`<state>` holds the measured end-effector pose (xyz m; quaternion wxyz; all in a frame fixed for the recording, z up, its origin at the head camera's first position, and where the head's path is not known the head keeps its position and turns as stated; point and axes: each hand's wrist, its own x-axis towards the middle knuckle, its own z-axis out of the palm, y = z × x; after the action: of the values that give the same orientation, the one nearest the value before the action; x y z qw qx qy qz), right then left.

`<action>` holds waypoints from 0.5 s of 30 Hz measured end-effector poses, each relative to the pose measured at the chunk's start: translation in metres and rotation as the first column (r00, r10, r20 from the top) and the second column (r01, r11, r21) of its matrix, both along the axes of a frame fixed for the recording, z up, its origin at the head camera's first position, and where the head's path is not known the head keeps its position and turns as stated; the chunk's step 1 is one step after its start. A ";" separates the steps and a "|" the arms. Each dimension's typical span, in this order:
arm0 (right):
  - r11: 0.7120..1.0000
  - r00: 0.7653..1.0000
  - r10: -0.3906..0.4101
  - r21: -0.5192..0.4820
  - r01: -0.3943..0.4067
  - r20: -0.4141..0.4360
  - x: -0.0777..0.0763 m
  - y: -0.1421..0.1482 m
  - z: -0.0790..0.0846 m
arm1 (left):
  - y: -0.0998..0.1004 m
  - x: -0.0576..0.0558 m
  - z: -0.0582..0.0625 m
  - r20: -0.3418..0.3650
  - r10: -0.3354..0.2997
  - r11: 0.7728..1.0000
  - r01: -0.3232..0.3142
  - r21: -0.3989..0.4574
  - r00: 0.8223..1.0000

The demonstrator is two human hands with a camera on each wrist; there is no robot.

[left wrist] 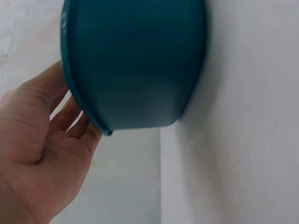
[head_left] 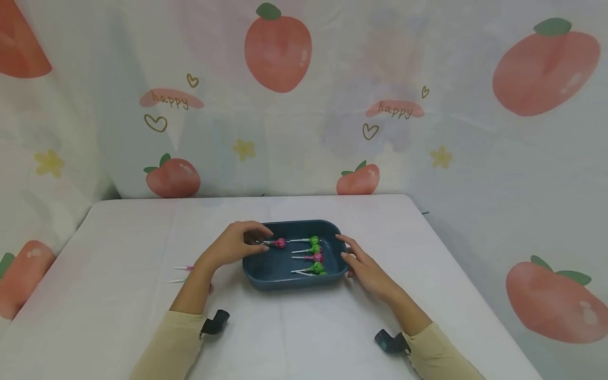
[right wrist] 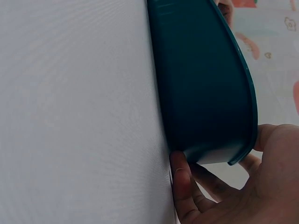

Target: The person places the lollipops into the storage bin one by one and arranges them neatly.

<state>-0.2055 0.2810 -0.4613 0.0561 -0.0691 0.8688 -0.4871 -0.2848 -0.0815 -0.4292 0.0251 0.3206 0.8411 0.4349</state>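
A dark teal rectangular tray (head_left: 280,283) stands on the white table. Inside it, several lollipops with green wrappers (head_left: 315,267) and pink wrappers (head_left: 317,257) lie in a column toward the right, sticks pointing left. Over the tray's left end is my left hand (head_left: 235,244), thumb and fingers apart around the stick end of another pink lollipop (head_left: 280,243); no pinch on it shows. In the left wrist view the tray wall (left wrist: 135,70) hides the fingertips. My right hand (head_left: 368,269) holds the tray's right end, thumb at the rim and fingers (right wrist: 183,184) against the outer wall.
Left of the tray, lollipop sticks (head_left: 178,281) lie on the table (head_left: 119,253), partly hidden behind the left forearm. Dark wrist cameras (head_left: 216,322) stick out at both sleeves. A fruit-printed cloth (head_left: 294,132) hangs behind the table and along its sides.
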 end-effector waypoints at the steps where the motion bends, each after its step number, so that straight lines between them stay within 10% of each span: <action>1: 1.000 1.000 0.000 0.002 0.000 -0.001 0.000 0.000 0.001 | -0.003 -0.001 0.001 0.002 0.001 1.000 -0.001 0.006 1.000; 15: 1.000 1.000 0.007 0.000 -0.007 -0.001 -0.001 0.001 -0.002 | -0.056 -0.002 0.006 0.047 0.097 0.995 -0.096 -0.022 0.994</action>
<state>-0.2066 0.2820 -0.4630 0.0573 -0.0725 0.8685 -0.4869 -0.2872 -0.1377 -0.4229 0.0273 0.2688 0.8590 0.4348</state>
